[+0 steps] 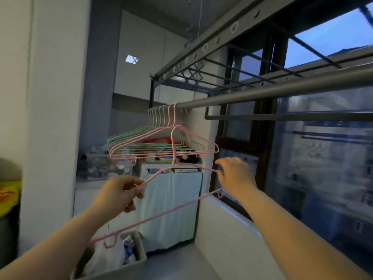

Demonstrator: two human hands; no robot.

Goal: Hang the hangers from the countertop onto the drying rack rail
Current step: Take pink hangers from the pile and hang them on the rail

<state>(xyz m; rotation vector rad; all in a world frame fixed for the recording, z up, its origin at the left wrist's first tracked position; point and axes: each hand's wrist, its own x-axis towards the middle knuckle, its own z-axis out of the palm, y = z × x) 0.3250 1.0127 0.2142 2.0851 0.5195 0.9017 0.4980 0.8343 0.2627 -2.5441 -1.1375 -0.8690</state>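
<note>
One grey drying rack rail [282, 91] ran overhead, with a bunch of hung hangers [141, 142] at its end. Pink hanger [161, 213] was held just below, hook not yet over the rail. Hanging step; next likely lift and hook. Left hand [119, 193] and right hand [236, 174]: fingers [137, 190] pinched its shoulders.

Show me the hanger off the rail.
The pink hanger held between the left hand and right hand: its hook is below the rail, while the other hangers hang on it.

dim blue window [323, 150] right, white wall [56, 98] left, cloth-draped machine [171, 209] between.
</note>
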